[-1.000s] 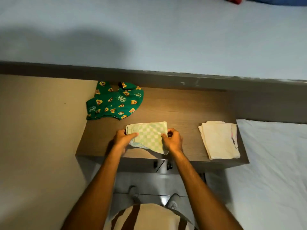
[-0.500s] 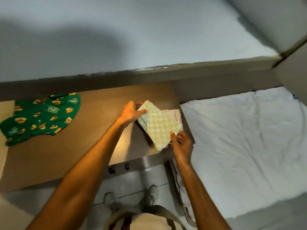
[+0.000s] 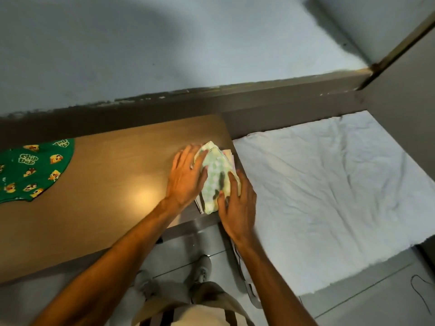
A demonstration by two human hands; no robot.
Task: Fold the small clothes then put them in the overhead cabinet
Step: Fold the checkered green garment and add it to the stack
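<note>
Both hands flat on the pile at the desk's (image 3: 113,184) right end: the left hand (image 3: 187,175) and right hand (image 3: 237,203) press palms down, fingers spread, gripping nothing. Between them lies the folded green-checked cloth (image 3: 215,175), atop the cream folded clothes (image 3: 227,154). The green cartoon-print garment (image 3: 33,170) lies unfolded, well apart, far left. White bedsheet (image 3: 329,196) beside.

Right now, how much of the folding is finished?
Done: the green checked cloth is folded and lies on the cream pile. In hand: the left hand and right hand press it flat. Left: the green cartoon garment lies unfolded; nothing has reached a cabinet.
</note>
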